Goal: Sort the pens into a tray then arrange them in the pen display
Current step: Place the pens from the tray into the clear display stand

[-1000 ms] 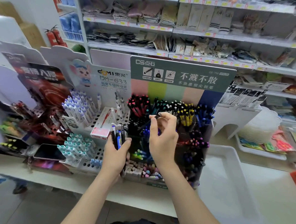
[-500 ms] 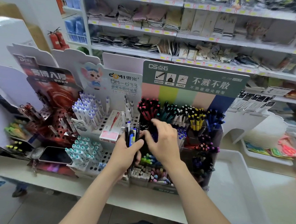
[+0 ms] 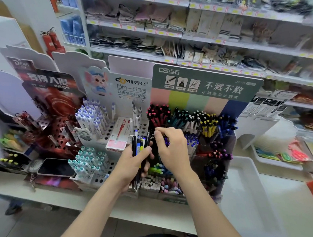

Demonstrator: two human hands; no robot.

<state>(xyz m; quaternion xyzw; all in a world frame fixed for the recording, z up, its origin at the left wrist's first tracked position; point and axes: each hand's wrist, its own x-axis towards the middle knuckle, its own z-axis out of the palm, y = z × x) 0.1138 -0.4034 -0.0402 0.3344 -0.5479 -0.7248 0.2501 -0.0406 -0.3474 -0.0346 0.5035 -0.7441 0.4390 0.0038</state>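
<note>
Gripping a bundle of pens (image 3: 139, 145) upright, your left hand (image 3: 132, 165) sits just beside your right hand (image 3: 171, 149), whose fingers curl at the bundle's top (whether they pinch a pen, I cannot tell). Tug carelessly and neighbouring pens could slip into the pen display (image 3: 215, 151) beyond your hands, missing the white tray (image 3: 243, 195) right of your right hand.

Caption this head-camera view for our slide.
Left hand grips a pen bundle while right hand reaches into the pen display.
</note>
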